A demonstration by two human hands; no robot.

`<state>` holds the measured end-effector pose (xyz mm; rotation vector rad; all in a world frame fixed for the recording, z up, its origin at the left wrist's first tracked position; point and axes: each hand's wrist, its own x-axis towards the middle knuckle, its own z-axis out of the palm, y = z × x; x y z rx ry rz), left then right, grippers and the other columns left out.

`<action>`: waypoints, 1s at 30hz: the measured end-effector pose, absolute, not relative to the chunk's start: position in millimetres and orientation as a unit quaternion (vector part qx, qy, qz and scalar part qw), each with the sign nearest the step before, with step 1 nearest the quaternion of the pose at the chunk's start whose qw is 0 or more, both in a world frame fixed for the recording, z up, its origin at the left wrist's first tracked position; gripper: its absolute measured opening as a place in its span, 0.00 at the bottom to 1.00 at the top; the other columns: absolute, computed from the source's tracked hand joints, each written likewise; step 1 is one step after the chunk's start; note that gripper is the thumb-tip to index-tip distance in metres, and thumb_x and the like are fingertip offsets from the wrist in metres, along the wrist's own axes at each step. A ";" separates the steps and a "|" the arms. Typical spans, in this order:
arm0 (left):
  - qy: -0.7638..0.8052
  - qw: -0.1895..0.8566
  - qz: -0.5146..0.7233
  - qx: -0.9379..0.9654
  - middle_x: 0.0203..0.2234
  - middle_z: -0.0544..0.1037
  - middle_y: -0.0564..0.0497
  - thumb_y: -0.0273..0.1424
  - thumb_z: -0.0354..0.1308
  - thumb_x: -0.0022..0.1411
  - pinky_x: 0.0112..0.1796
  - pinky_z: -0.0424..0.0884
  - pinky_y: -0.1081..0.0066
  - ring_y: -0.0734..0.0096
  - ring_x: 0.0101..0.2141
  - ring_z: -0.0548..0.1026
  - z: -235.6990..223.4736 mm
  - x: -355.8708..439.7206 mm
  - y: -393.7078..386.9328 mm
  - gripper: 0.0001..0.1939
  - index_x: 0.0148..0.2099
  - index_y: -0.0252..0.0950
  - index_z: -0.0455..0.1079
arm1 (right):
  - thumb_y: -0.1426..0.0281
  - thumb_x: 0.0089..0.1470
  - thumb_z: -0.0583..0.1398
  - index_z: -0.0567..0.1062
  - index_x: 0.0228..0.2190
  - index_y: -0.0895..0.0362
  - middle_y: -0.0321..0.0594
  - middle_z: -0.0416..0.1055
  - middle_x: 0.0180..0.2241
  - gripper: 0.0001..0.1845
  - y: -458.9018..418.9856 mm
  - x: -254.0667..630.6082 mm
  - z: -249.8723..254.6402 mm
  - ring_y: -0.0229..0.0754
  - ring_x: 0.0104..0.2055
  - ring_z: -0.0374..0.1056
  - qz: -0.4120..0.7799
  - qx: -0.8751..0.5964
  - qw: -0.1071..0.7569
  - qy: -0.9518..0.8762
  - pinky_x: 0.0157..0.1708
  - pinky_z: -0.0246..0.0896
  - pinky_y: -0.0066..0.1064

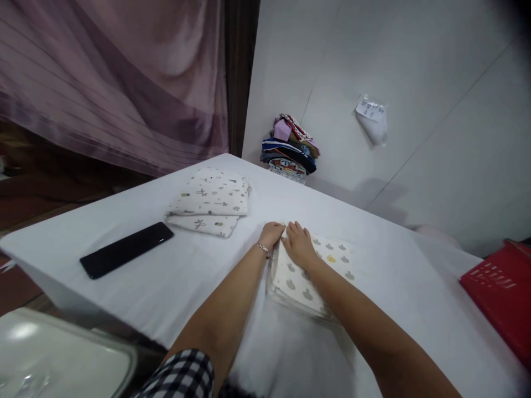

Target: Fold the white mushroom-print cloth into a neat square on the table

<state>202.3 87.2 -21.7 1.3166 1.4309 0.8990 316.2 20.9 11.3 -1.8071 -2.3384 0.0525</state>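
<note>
A folded white cloth point(296, 282) with grey mushroom-like prints and one yellow motif lies on the white-covered table point(199, 282) before me. My left hand point(271, 235), with a bracelet at the wrist, pinches the far left corner of this cloth. Flat on its top near the same corner rests my right hand point(299, 243), fingers stretched out. The cloth's layers show along its left and near edges, and my right forearm hides part of it. Farther left sits another folded white cloth point(211, 199) printed with small plants.
A black phone point(126, 250) lies at the table's left. Beyond the far edge is a stack of folded clothes point(289, 149) by the wall. A red bag point(500, 298) stands at the right, a white stool-like seat point(62, 354) at lower left. A pink curtain point(136, 72) hangs behind.
</note>
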 end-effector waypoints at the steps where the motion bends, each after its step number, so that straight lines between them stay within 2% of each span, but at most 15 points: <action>1: 0.584 0.476 0.375 0.540 0.30 0.79 0.49 0.32 0.53 0.52 0.29 0.66 0.76 0.73 0.30 0.74 -21.8 202.1 87.0 0.09 0.33 0.34 0.73 | 0.63 0.62 0.45 0.61 0.57 0.61 0.48 0.49 0.63 0.26 20.5 315.9 11.3 0.49 0.66 0.38 0.016 -0.607 0.096 -0.789 0.60 0.35 0.47; 10: 0.563 0.402 0.458 0.558 0.29 0.77 0.52 0.33 0.53 0.54 0.34 0.66 0.73 0.73 0.30 0.72 -23.2 206.3 78.2 0.09 0.35 0.35 0.71 | 0.65 0.60 0.46 0.58 0.59 0.59 0.47 0.49 0.63 0.27 20.9 316.1 5.4 0.48 0.66 0.39 0.018 -0.612 0.114 -0.783 0.60 0.35 0.48; 17: 0.630 0.387 0.399 0.542 0.34 0.78 0.48 0.33 0.53 0.55 0.36 0.65 0.72 0.69 0.34 0.73 -17.1 206.3 80.9 0.11 0.38 0.35 0.71 | 0.65 0.61 0.45 0.63 0.56 0.59 0.47 0.53 0.62 0.24 18.1 316.0 5.6 0.47 0.65 0.41 0.011 -0.599 0.121 -0.792 0.60 0.35 0.47; 21: 0.625 0.402 0.389 0.544 0.34 0.79 0.47 0.33 0.54 0.54 0.36 0.64 0.73 0.69 0.35 0.74 -15.8 203.5 85.0 0.11 0.36 0.34 0.73 | 0.64 0.62 0.44 0.62 0.56 0.59 0.46 0.52 0.62 0.25 18.9 317.3 6.8 0.47 0.65 0.41 0.019 -0.596 0.106 -0.796 0.60 0.36 0.46; 25: 0.613 0.418 0.389 0.547 0.31 0.79 0.47 0.32 0.55 0.52 0.35 0.64 0.75 0.71 0.34 0.74 -16.6 201.4 88.0 0.10 0.33 0.32 0.75 | 0.64 0.62 0.43 0.61 0.57 0.59 0.46 0.51 0.62 0.25 18.6 316.9 10.3 0.48 0.65 0.41 0.030 -0.597 0.088 -0.797 0.60 0.35 0.47; 30: 0.596 0.444 0.389 0.544 0.23 0.77 0.50 0.31 0.55 0.51 0.30 0.64 0.76 0.74 0.27 0.72 -18.0 201.0 90.2 0.10 0.31 0.31 0.75 | 0.64 0.62 0.44 0.58 0.59 0.59 0.47 0.48 0.64 0.26 2.5 312.2 14.6 0.49 0.66 0.37 0.052 -0.594 0.077 -0.799 0.61 0.33 0.49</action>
